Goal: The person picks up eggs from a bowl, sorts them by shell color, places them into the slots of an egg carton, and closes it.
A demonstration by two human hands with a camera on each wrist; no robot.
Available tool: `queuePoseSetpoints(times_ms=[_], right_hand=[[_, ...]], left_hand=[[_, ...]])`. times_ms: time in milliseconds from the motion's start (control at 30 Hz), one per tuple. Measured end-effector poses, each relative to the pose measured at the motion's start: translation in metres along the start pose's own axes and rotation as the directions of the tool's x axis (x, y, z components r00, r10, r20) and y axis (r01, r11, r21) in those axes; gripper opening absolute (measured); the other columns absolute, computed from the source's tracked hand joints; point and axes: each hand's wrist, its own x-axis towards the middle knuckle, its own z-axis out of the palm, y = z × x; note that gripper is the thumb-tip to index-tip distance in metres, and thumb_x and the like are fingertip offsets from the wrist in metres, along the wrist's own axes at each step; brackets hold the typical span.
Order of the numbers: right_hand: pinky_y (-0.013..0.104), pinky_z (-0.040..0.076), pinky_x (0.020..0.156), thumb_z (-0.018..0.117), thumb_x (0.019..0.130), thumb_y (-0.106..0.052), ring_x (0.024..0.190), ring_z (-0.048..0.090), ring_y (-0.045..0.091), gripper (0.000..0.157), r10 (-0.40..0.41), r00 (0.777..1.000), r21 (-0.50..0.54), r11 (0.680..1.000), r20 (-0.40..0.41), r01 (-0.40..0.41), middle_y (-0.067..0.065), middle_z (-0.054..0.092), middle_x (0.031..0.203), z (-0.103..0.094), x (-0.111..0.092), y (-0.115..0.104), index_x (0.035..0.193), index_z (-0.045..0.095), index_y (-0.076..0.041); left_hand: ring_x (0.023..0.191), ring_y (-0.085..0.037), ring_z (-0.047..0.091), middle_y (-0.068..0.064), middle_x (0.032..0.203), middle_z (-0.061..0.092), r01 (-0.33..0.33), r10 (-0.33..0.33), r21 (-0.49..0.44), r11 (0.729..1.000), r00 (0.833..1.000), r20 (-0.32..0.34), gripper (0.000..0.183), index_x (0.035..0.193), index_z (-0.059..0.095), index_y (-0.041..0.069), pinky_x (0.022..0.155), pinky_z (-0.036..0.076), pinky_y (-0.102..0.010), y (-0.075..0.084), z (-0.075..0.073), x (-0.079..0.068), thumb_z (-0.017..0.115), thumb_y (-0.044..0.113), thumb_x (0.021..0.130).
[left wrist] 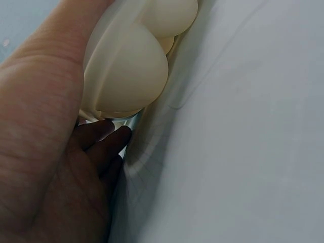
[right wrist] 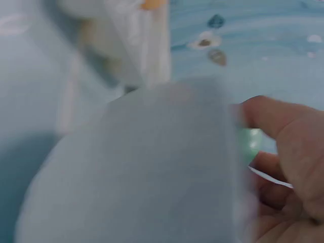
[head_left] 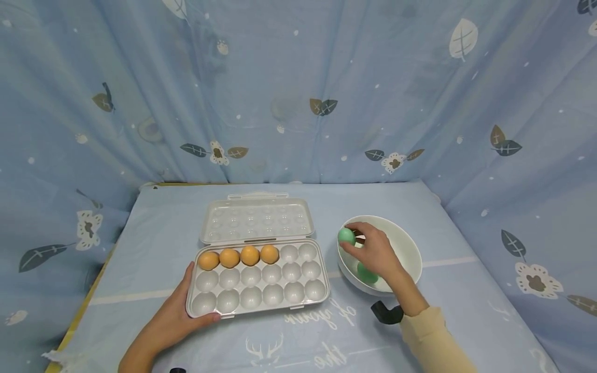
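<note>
My right hand (head_left: 375, 252) pinches a green ball (head_left: 346, 236) between thumb and fingertips over the left rim of a white bowl (head_left: 410, 259). In the right wrist view the bowl's outer wall (right wrist: 136, 172) hides much of that ball. More green (head_left: 367, 273) shows low in the bowl, partly behind the hand. With my left hand (head_left: 174, 311) I hold the left front corner of a white egg tray (head_left: 261, 285), thumb along its front edge. Under the tray's rounded cups (left wrist: 129, 71), the left fingers (left wrist: 109, 147) reach in at the edge. Several orange balls (head_left: 250, 255) fill the left of the back row.
The tray's clear lid (head_left: 258, 220) lies folded back behind it. A black curved piece (head_left: 387, 313) is by the right wrist, in front of the bowl. A pale blue printed cloth (head_left: 280, 342) covers the table, and blue patterned curtains (head_left: 280, 77) enclose the back and sides.
</note>
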Motion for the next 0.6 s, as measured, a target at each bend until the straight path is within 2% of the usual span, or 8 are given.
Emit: queuePoseSetpoints(times_ms=[167,333,500,600], right_hand=[[0.037,0.058,0.092,0.082,0.090,-0.021,0.112,0.069,0.027,0.045,-0.068,0.998,0.127,0.990,0.002,0.067,0.010,0.070,0.122,0.008,0.006,-0.023,0.130,0.066,-0.005],[0.032,0.058,0.093,0.082,0.090,-0.019,0.110,0.069,0.025,0.042,-0.163,0.983,0.219,0.965,0.083,0.141,0.007,0.070,0.121,0.045,0.011,-0.055,0.127,0.068,-0.006],[0.031,0.058,0.093,0.082,0.089,-0.015,0.108,0.070,0.022,0.040,-0.279,0.940,0.281,0.935,0.199,0.218,0.008,0.070,0.120,0.091,0.016,-0.096,0.125,0.067,-0.005],[0.025,0.057,0.091,0.083,0.088,-0.017,0.106,0.069,0.015,0.040,-0.355,0.906,0.274,0.917,0.233,0.289,0.005,0.070,0.118,0.117,0.019,-0.121,0.124,0.068,-0.006]], left_hand=[[0.145,-0.037,0.037,-0.014,0.168,0.026,0.013,-0.013,0.003,1.000,1.000,0.004,0.138,0.167,-0.003,0.024,0.099,0.017,0.003,0.001,0.000,0.000,0.094,0.042,0.072],[0.146,-0.040,0.034,-0.017,0.169,0.024,0.029,-0.029,0.004,1.000,1.000,0.007,0.138,0.167,-0.005,0.022,0.098,0.015,0.004,0.002,-0.001,-0.001,0.094,0.043,0.073],[0.146,-0.035,0.037,-0.010,0.169,0.025,0.027,-0.026,-0.021,0.999,1.000,0.014,0.135,0.167,-0.004,0.027,0.099,0.020,0.001,0.000,-0.001,-0.001,0.093,0.041,0.074],[0.144,-0.032,0.039,-0.010,0.168,0.027,0.035,-0.034,-0.014,0.999,0.999,0.018,0.134,0.167,-0.004,0.027,0.101,0.027,-0.004,0.000,-0.001,-0.001,0.093,0.042,0.075]])
